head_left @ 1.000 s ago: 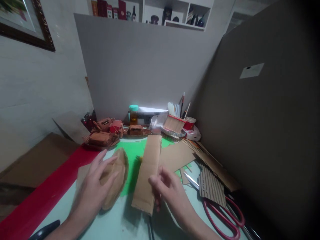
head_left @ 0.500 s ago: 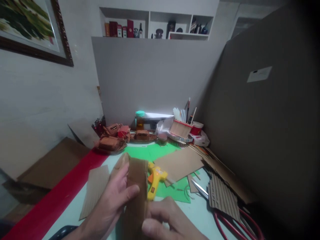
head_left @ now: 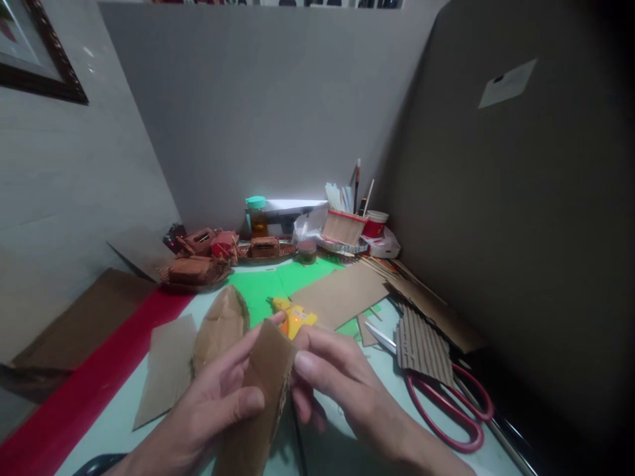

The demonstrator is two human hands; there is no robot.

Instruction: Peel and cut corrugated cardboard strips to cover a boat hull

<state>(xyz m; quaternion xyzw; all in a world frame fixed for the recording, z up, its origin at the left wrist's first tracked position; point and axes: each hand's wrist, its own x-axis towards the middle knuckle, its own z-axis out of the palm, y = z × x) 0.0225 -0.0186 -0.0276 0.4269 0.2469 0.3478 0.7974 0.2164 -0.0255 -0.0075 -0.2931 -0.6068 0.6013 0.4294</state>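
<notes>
My left hand [head_left: 213, 396] grips a long brown cardboard strip [head_left: 265, 380], thumb flat on its near face and fingers behind. The strip tilts up, its far corner pointing away from me. At the strip's right edge, near that corner, my right hand [head_left: 342, 380] pinches with thumb and forefinger; its other fingers curl below. Just beyond both hands lies a yellow glue gun [head_left: 300, 320], partly covered by my fingers. Left of the strip, a pointed, hull-shaped cardboard piece [head_left: 221, 324] is partly hidden by my left hand.
Red-handled scissors [head_left: 446, 413] lie at right under a corrugated cardboard piece [head_left: 424, 347]. A flat cardboard sheet [head_left: 342, 294] rests on green sheets [head_left: 260, 291]. Brown model boats [head_left: 196, 270] stand at back left, a stick holder [head_left: 346, 228] at back right. Another corrugated piece [head_left: 166, 363] lies left.
My right hand has moved up along the strip's edge to near its far corner. The strip has tilted, uncovering the hull-shaped piece. My view has dipped lower.
</notes>
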